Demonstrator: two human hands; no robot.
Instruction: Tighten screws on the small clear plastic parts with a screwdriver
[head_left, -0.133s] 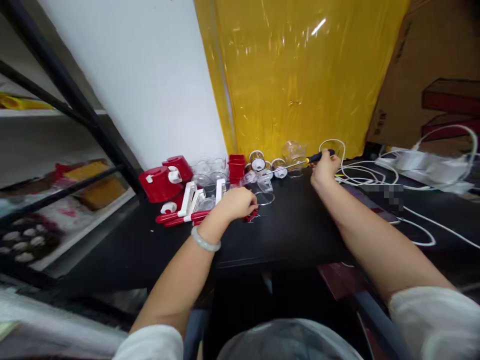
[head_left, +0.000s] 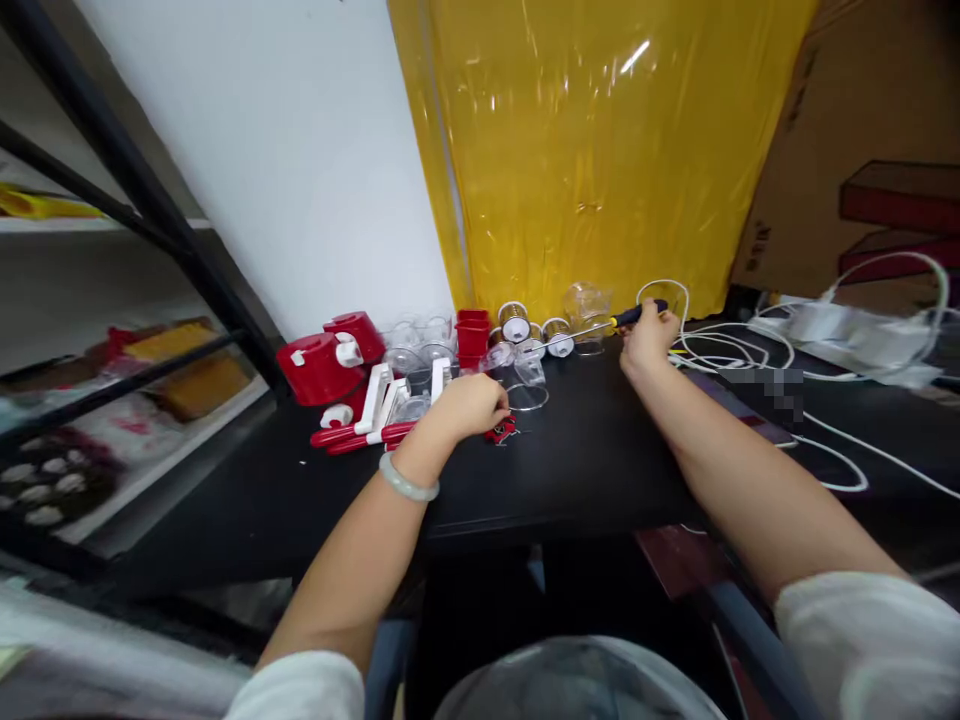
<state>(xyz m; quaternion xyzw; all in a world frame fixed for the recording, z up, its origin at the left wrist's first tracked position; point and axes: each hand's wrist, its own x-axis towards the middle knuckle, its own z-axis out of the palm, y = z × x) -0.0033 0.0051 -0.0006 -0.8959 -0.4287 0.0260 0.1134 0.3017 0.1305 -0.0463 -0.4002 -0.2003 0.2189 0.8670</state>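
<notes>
red box (head_left: pixel 472 345) is landmark. right of box, dark-handled screwdriver (head_left: pixel 628 316) is gripped by handle in right hand (head_left: pixel 649 336), shaft pointed toward box, probably so tip can be steered. in front of box, small red part (head_left: pixel 501 431) is set just beside left hand (head_left: pixel 474 405), apparently within easy reach; fingers are curled, any pinch cannot be told. counted: one screwdriver, one part, two red housings (head_left: pixel 319 370) left of box, at least three brown-and-white cylinders (head_left: pixel 557 337) right of box.

The right hand (head_left: pixel 648 337) holds a screwdriver (head_left: pixel 628 316); the left hand (head_left: pixel 472 405) possibly touches red parts (head_left: pixel 500 431).
</notes>
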